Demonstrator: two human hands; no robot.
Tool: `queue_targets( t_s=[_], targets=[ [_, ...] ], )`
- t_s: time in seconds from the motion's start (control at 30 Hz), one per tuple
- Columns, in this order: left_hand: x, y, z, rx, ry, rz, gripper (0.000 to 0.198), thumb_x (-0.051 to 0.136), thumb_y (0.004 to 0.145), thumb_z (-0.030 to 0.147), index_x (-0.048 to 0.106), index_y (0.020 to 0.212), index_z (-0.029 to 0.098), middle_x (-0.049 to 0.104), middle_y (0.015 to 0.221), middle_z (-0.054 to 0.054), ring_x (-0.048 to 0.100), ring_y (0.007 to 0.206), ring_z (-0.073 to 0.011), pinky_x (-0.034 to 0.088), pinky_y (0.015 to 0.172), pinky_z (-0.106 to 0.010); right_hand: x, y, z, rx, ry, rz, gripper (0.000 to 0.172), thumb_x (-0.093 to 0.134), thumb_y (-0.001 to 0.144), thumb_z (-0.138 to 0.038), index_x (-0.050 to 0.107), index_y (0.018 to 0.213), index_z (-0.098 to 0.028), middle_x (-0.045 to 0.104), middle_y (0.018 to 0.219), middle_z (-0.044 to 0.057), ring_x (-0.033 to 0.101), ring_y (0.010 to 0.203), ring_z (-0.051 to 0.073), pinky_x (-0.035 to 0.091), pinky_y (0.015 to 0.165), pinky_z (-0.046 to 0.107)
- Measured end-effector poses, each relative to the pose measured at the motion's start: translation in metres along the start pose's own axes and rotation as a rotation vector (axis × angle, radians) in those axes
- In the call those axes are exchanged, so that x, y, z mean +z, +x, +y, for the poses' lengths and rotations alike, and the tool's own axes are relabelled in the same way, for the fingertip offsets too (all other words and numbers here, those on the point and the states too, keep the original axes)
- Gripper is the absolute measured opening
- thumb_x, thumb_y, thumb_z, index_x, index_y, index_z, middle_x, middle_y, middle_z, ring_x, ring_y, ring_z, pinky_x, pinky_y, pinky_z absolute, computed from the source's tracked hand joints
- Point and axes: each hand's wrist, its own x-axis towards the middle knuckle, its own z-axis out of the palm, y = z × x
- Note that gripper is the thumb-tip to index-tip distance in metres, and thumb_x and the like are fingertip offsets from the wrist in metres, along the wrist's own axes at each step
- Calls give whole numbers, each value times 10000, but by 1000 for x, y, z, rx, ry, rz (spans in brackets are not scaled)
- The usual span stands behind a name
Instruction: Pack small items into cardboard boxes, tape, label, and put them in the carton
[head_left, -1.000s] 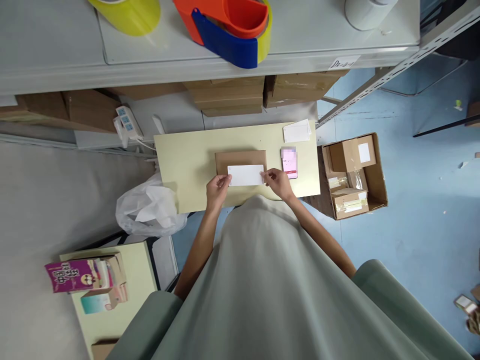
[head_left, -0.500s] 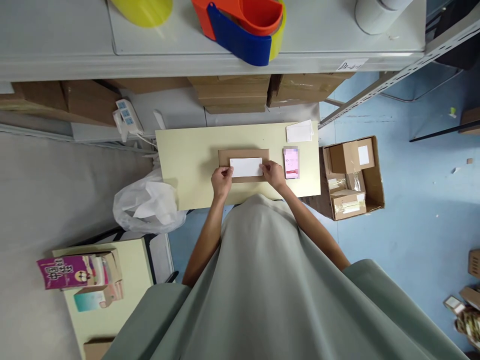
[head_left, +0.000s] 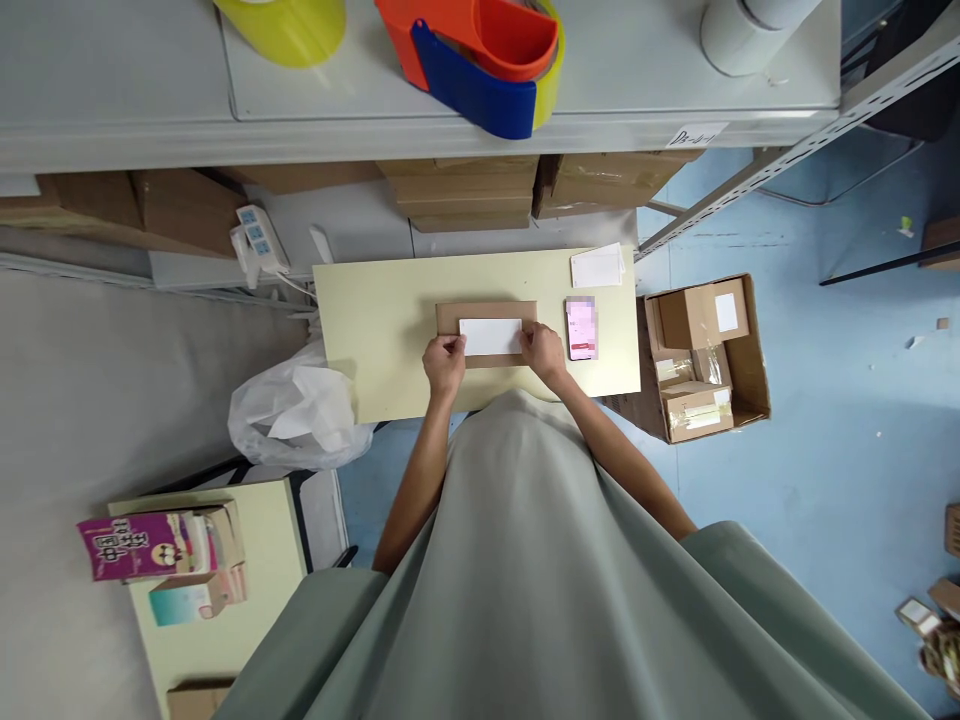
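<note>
A brown cardboard box point(head_left: 486, 309) lies flat on the pale yellow table point(head_left: 382, 340). Over its top face is a white paper label point(head_left: 491, 337). With fingers pinched, my left hand point(head_left: 445, 362) grips the label's left end. At the opposite end, my right hand point(head_left: 544, 352) pinches the label near its right edge. Whether the label is stuck to the box I cannot tell. A phone with a pink screen point(head_left: 581, 328) lies just right of my right hand. Behind the phone rest some white paper slips point(head_left: 597, 266).
An open carton point(head_left: 759, 385) holding several small parcels stands on the right. A white plastic bag point(head_left: 296, 415) hangs at the table's left. Across the back runs a grey shelf point(head_left: 315, 140) bearing a red and blue tape dispenser point(head_left: 480, 90). A side table point(head_left: 262, 560) carries books.
My right hand has shifted very slightly along the label's right end. The label and box stay in place; the whole view has moved a little.
</note>
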Motion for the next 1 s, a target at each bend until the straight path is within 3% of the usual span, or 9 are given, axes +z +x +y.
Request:
queue_targets(
  t_s=[0.23, 0.47, 0.73, 1.0],
  targets=[
    [1, -3, 3, -3, 18, 20, 229, 670, 918, 407, 760, 838, 212, 794, 913, -100, 727, 901, -273, 529, 891, -381, -3, 4, 7, 45, 48, 11, 181, 616, 1057, -302, 726, 937, -222, 807, 991, 109, 740, 930, 286, 529, 793, 349],
    [0, -4, 1, -1, -8, 11, 228, 677, 910, 415, 761, 842, 215, 800, 927, -97, 729, 902, -270, 538, 907, -386, -15, 9, 11, 53, 45, -137, 168, 817, 902, -265, 745, 755, -227, 793, 893, 107, 728, 848, 273, 529, 745, 344],
    [0, -3, 1, -22, -25, 0, 229, 679, 909, 416, 764, 850, 211, 800, 930, -98, 737, 915, -271, 541, 912, -384, -21, 45, -21, 32, -8, -33, 120, 732, 996, -279, 816, 1004, -193, 793, 1030, 169, 735, 975, 330, 558, 840, 392],
    [3, -1, -2, -21, -26, -12, 229, 684, 913, 389, 774, 866, 184, 801, 929, -120, 743, 895, -261, 540, 886, -362, 10, 31, -43, -102, -170, -284, 108, 841, 892, -228, 827, 987, -180, 789, 1144, 183, 746, 1087, 348, 590, 924, 398]
  ],
)
